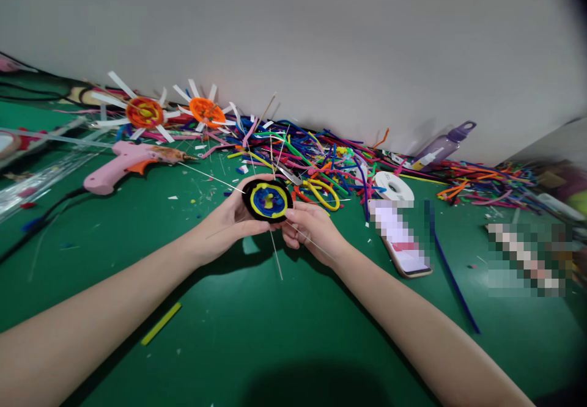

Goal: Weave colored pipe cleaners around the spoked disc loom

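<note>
Between my two hands is a round disc (260, 201) with black, yellow and blue rings, its face turned toward me. Several thin pale sticks spread outward from it like spokes. My left hand (233, 220) grips the disc's left side, thumb along the lower edge and fingers behind. On the right edge, my right hand (309, 228) pinches the rim near one of the sticks, its other fingers curled under. The disc is held above the green table (220, 333). What lies behind the disc is hidden.
A pink glue gun (123, 162) lies left, its cord trailing. Two orange discs with white strips (145, 112) stand behind. Heaped pipe cleaners (321, 156) line the wall. To the right are a white spool (394, 188), a phone (403, 242), a blue pipe cleaner (454, 272) and a purple bottle (443, 147).
</note>
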